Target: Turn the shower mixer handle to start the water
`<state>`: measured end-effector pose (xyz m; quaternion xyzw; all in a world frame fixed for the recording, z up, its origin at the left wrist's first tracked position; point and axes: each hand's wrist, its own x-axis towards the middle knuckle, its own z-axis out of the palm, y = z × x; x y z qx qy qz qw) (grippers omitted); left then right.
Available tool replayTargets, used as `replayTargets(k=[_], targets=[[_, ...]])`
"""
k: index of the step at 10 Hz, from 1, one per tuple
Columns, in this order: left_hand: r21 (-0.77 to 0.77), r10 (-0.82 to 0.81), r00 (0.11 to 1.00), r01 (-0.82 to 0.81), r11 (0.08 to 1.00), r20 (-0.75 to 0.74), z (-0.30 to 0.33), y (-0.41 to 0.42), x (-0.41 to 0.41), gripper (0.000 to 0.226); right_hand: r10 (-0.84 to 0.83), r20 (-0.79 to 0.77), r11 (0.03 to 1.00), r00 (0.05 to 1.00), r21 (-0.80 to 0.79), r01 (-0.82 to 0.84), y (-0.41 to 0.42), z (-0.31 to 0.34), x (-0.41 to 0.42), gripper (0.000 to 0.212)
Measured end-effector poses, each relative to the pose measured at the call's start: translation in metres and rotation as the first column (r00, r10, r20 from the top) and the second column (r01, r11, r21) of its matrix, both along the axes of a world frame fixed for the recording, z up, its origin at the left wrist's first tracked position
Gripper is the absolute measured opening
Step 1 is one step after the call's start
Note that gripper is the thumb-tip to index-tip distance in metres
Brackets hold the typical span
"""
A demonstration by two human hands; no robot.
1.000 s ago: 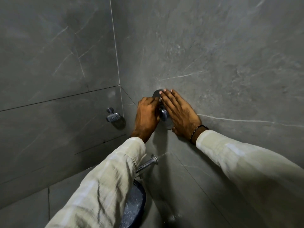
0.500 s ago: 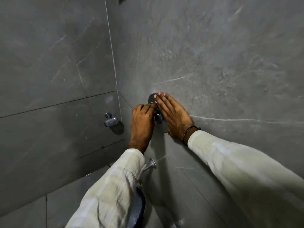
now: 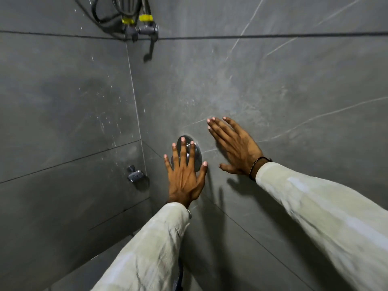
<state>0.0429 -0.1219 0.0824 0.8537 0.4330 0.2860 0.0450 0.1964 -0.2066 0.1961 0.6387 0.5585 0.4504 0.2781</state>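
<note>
The chrome shower mixer (image 3: 197,153) is a round plate with a small handle, set in the grey tiled wall near the corner. My left hand (image 3: 184,175) is spread open in front of it, fingers apart, covering most of the plate and holding nothing. My right hand (image 3: 235,148) lies open and flat against the wall just right of the mixer, a dark bracelet on its wrist. Water drops (image 3: 102,120) fall along the left wall.
A chrome tap (image 3: 135,175) sticks out of the left wall, low beside the corner. High in the corner hang pipe fittings with yellow bands (image 3: 138,24) and dark hoses. Both my arms wear pale sleeves.
Both hands have let go of the mixer handle and opened. My right hand moved right onto the wall. The view tilted up, and water drops now fall at the left.
</note>
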Motion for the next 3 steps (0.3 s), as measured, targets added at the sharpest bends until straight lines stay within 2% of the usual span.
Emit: replayTargets(k=[2, 3], targets=[[0.159, -0.128, 0.990, 0.137, 0.978, -0.067, 0.074, -0.063, -0.056, 0.082, -0.019, -0.107, 0.993, 0.994, 0.110, 0.031, -0.098, 0.064, -0.052, 0.120], [0.271, -0.124, 0.989, 0.143, 0.952, -0.085, 0.115, -0.086, -0.094, 0.082, 0.027, -0.203, 0.980, 0.979, 0.200, 0.015, -0.136, 0.098, -0.084, 0.121]])
